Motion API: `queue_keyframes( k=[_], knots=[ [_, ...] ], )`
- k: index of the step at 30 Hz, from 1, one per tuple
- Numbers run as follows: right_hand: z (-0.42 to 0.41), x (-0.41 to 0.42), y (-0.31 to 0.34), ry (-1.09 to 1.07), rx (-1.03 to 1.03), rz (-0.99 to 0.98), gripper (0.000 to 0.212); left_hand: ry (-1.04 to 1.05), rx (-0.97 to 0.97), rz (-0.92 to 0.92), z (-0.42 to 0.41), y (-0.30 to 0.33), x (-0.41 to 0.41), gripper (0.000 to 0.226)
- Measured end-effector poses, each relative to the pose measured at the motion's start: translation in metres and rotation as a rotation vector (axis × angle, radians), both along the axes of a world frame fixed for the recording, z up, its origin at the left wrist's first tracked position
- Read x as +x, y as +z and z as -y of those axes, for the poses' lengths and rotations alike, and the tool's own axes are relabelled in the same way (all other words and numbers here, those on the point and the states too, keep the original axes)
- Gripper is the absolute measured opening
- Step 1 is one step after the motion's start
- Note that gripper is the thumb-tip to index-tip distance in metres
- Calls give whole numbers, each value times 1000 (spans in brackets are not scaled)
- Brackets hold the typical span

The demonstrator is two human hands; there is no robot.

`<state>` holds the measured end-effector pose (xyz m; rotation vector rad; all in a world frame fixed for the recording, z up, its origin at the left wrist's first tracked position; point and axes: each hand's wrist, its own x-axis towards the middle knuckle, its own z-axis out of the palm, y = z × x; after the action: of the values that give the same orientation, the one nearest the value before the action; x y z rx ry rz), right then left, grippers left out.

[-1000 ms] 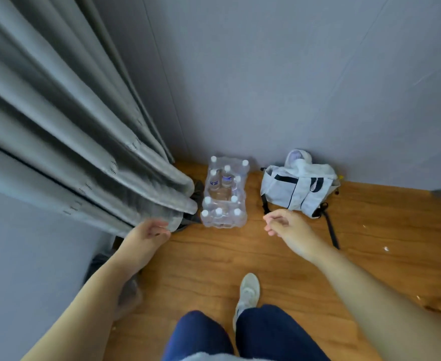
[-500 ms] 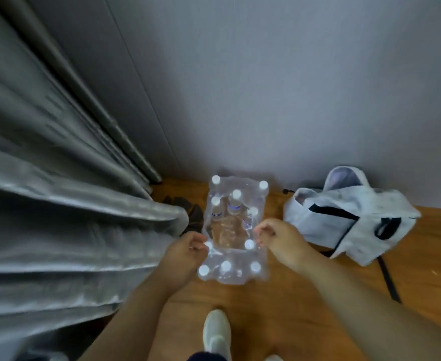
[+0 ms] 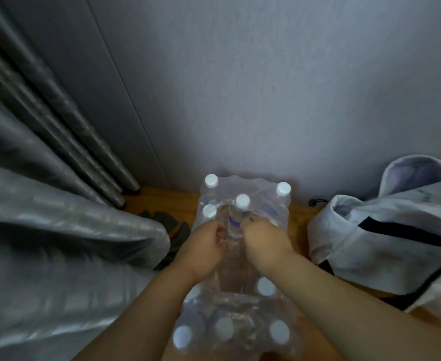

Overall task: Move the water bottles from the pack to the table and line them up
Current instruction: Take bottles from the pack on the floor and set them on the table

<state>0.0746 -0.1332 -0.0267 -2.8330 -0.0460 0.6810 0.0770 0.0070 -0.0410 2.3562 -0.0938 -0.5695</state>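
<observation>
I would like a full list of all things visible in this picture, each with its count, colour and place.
shrink-wrapped pack: one, clear plastic, on the floor by the wall, in the middle
water bottles: white caps, clear bodies, all in the pack; about nine caps show, the near ones blurred
bag: one, white with black straps, on the floor to the right of the pack
curtain: one, grey, hanging at left, its hem near the pack
dark item: black, on the floor between curtain and pack; what it is cannot be told
floor: brown wood
wall: grey, behind the pack
left hand: one, gripping the pack's top
right hand: one, gripping the pack's top
</observation>
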Motion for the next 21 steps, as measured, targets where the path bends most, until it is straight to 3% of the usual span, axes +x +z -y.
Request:
queue_keyframes(
  k=[3, 8, 13, 21],
  knots=[
    [1, -2, -4, 70, -183, 91, 41, -46, 20, 97, 3, -10, 6, 16],
    [6, -10, -6, 57, -284, 277, 46, -75, 52, 171, 16, -15, 16, 23],
    [15, -10, -10, 36, -313, 171, 39, -84, 86, 199, 31, -15, 20, 34],
    [9, -10, -5, 108, -242, 116, 35, 33, 244, 304, 44, -24, 31, 25]
  ],
)
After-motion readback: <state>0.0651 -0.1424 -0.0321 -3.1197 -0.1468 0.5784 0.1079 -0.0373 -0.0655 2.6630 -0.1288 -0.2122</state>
